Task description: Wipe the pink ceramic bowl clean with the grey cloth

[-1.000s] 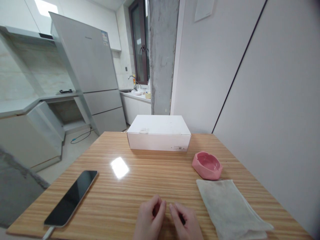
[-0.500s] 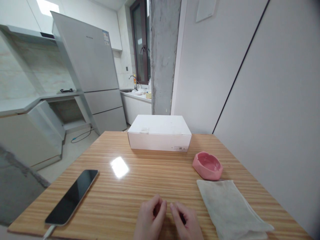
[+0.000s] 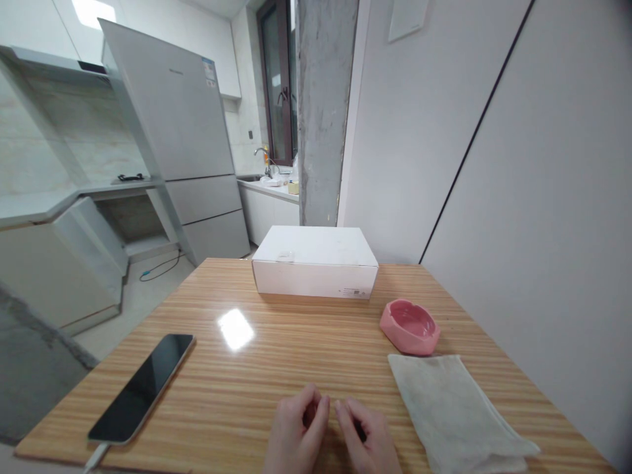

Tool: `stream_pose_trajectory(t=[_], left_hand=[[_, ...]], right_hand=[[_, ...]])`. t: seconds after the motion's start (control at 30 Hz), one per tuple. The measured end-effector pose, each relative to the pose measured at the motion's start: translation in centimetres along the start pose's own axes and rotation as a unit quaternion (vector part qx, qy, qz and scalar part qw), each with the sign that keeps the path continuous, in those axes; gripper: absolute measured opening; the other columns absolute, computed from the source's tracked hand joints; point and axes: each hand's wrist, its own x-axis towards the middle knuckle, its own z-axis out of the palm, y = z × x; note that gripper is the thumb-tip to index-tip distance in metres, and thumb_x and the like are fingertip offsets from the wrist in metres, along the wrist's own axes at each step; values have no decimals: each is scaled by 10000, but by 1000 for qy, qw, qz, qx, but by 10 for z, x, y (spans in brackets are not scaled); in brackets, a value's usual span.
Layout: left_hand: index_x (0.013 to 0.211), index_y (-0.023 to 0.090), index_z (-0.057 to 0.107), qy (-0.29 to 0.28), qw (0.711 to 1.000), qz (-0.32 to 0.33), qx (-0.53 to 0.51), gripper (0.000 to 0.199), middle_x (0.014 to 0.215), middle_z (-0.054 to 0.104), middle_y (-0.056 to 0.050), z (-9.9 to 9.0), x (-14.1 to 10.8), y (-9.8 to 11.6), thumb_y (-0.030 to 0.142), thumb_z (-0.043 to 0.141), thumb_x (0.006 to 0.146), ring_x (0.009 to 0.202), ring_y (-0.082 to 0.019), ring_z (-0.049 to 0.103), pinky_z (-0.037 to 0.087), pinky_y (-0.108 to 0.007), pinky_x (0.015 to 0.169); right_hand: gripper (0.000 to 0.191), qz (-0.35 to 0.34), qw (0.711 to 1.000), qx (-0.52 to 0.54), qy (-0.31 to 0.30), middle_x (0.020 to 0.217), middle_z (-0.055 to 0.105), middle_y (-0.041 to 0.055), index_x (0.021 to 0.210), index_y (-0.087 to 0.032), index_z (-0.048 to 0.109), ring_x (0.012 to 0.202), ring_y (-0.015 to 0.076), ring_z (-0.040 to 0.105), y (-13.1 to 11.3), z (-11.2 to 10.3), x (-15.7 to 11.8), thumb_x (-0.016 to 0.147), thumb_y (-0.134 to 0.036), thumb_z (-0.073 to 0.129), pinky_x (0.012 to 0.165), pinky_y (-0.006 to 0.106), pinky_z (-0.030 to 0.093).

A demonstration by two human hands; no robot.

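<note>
My left hand [image 3: 297,428] rests on the near part of the wooden table [image 3: 296,329], fingers curled in and thumb against the forefinger. Just to its right lies my right hand [image 3: 368,434], curled the same way, with a narrow gap between the two. Nothing shows in either hand. A folded pale grey cloth [image 3: 454,411] lies right of my right hand, not touched by it. Behind the cloth's far edge sits a pink ashtray [image 3: 411,327] with an octagonal rim. Off to the left is a dark-screened phone [image 3: 143,388] with a white cable [image 3: 96,455] plugged in.
A closed white box [image 3: 316,263] stands at the table's far edge. Beyond it are a grey concrete pillar [image 3: 326,118], a silver fridge [image 3: 172,125] and a sink counter with a faucet [image 3: 266,158]. A white wall [image 3: 424,118] runs along the right.
</note>
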Motion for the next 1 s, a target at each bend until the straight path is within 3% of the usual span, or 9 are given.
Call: stream_pose_trajectory(t=[0.2, 0.4, 1.0], left_hand=[[599, 201, 363, -1, 1000, 0, 14, 363, 546, 359, 46, 0, 0, -2, 401, 385, 902, 537, -112, 385, 253, -237, 541], [605, 207, 349, -10, 1000, -7, 22, 365, 550, 355, 43, 0, 1, 1, 425, 362, 898, 540, -117, 384, 247, -243, 543], [602, 198, 374, 0, 1000, 5, 14, 352, 540, 372, 45, 1, 2, -2, 393, 390, 895, 531, -110, 392, 256, -234, 536]], right_hand=[[425, 2, 1000, 13, 26, 525, 456, -36, 572, -202, 467, 515, 124, 453, -2, 3, -1, 926, -436, 435, 516, 237, 312], [410, 8, 1000, 2, -29, 564, 474, -28, 607, -200, 473, 554, 131, 484, -3, -2, 0, 940, -428, 401, 546, 233, 335], [424, 13, 999, -16, -47, 563, 455, -31, 608, -206, 443, 551, 132, 473, 5, -1, 0, 944, -452, 366, 545, 234, 331]])
